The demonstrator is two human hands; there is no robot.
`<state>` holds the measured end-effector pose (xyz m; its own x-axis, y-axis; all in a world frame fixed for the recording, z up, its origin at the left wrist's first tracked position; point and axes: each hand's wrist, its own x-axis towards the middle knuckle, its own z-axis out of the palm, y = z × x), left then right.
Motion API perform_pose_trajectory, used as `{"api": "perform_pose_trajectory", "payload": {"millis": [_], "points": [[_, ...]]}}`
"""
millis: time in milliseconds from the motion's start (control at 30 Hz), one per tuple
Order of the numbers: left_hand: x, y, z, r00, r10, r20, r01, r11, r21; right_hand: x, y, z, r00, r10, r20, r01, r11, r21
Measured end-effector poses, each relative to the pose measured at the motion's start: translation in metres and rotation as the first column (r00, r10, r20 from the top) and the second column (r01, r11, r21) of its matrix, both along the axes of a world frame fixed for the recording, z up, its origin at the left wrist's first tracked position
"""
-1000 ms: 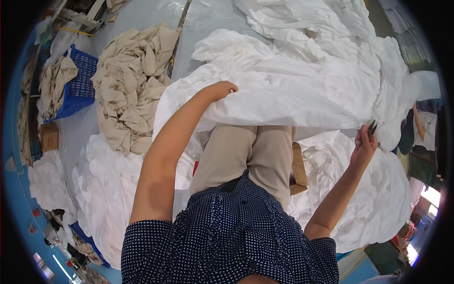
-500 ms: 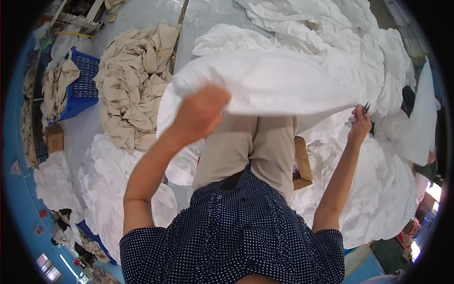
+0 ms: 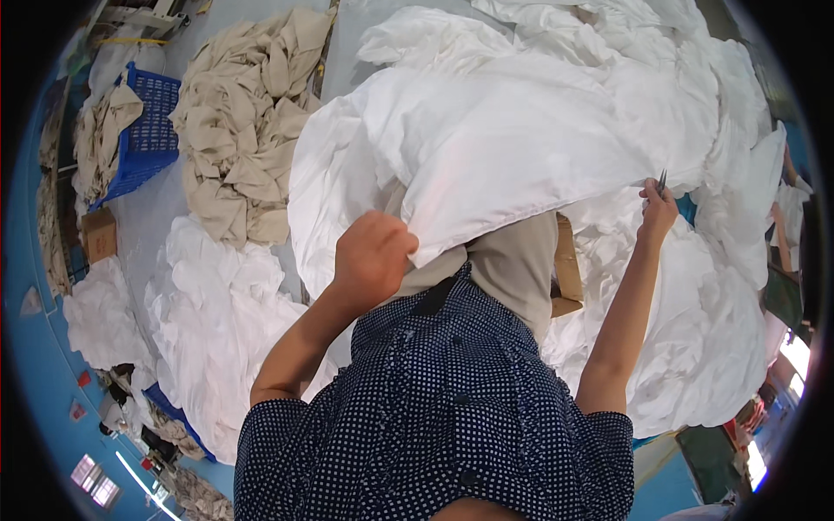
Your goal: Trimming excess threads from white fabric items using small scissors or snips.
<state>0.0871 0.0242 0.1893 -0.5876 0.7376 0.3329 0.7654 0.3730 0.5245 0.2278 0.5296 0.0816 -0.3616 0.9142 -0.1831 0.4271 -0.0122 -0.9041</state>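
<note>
A large white cloth (image 3: 512, 161) with a stitched hem is stretched in front of my legs. My left hand (image 3: 373, 260) is closed in a fist on one corner of it, low and left of centre. On the right, my right hand (image 3: 658, 213) pinches the far end of the same hem. Pointed metal tips of what look like thread snips (image 3: 662, 181) stick up from that hand; their handles are hidden in the fingers. Between the two hands the hem slopes up to the right.
White fabric piles lie at the back (image 3: 608, 43), right (image 3: 686, 330) and left (image 3: 217, 330). A beige fabric heap (image 3: 239, 130) stands back left, beside a blue plastic basket (image 3: 152, 130). A cardboard box (image 3: 567, 269) sits by my right leg. Another person's arm (image 3: 781, 234) shows far right.
My left hand has come down and toward me, pulling the cloth corner with it. The cloth has settled from a raised billow into a smoother spread. My right hand stays nearly in place.
</note>
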Motion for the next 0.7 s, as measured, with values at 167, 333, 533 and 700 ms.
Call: {"api": "perform_pose_trajectory", "payload": {"millis": [167, 333, 533, 700], "points": [[0.012, -0.001, -0.013, 0.838, 0.15, 0.525, -0.242, 0.964, 0.111, 0.001, -0.015, -0.001, 0.997, 0.03, 0.07, -0.037, 0.995, 0.096], [0.019, -0.004, -0.008, 0.796, 0.211, 0.567, -0.331, 0.937, 0.115, -0.024, -0.104, 0.06, 0.989, 0.148, 0.026, -0.148, 0.923, 0.356], [0.023, -0.001, -0.009, 0.765, 0.194, 0.614, -0.392, 0.897, 0.204, -0.025, -0.245, 0.104, 0.676, 0.718, -0.166, -0.72, 0.691, 0.054], [0.026, -0.007, -0.014, 0.683, 0.164, 0.711, -0.394, 0.903, 0.17, -0.033, -0.297, 0.117, 0.513, 0.854, -0.086, -0.855, 0.5, -0.141]]}}
